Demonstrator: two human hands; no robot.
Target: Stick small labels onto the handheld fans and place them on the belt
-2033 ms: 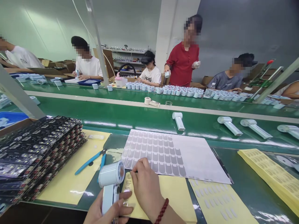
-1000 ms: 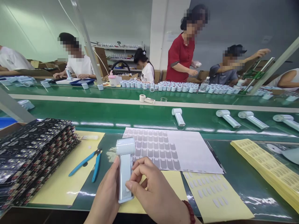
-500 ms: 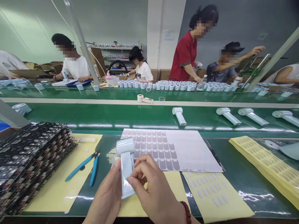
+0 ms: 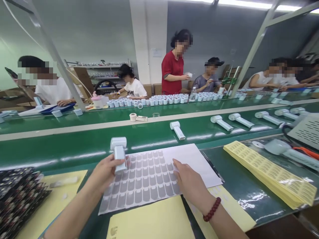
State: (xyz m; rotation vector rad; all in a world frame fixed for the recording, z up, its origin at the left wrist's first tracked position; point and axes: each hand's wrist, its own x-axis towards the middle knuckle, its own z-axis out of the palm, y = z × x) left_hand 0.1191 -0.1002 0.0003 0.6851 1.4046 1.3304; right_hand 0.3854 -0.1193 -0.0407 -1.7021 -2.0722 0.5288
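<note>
My left hand (image 4: 106,171) is wrapped round the handle of a light blue handheld fan (image 4: 118,144), whose round head points up, over the left part of a sticker sheet. The sheet (image 4: 185,152) carries rows of grey rounded labels on white backing. My right hand (image 4: 190,182) lies low over it, beside the right end of the label rows, its fingers stretched out and nothing visible in them. A dark red bead bracelet (image 4: 212,209) is on the right wrist. Yellow paper (image 4: 152,219) lies in front of the sheet.
Several similar fans (image 4: 178,130) lie along the green conveyor (image 4: 82,142). A stack of yellow label sheets (image 4: 270,174) is on the right, near a grey slotted box (image 4: 307,131). Black circuit boards (image 4: 20,196) are piled at left. Dark tweezers (image 4: 213,166) lie by the sheet. Co-workers sit and stand opposite.
My left hand has carried the fan forward and left, towards the conveyor. My right hand has left the fan and moved right over the sticker sheet. The view has tilted and shifted.
</note>
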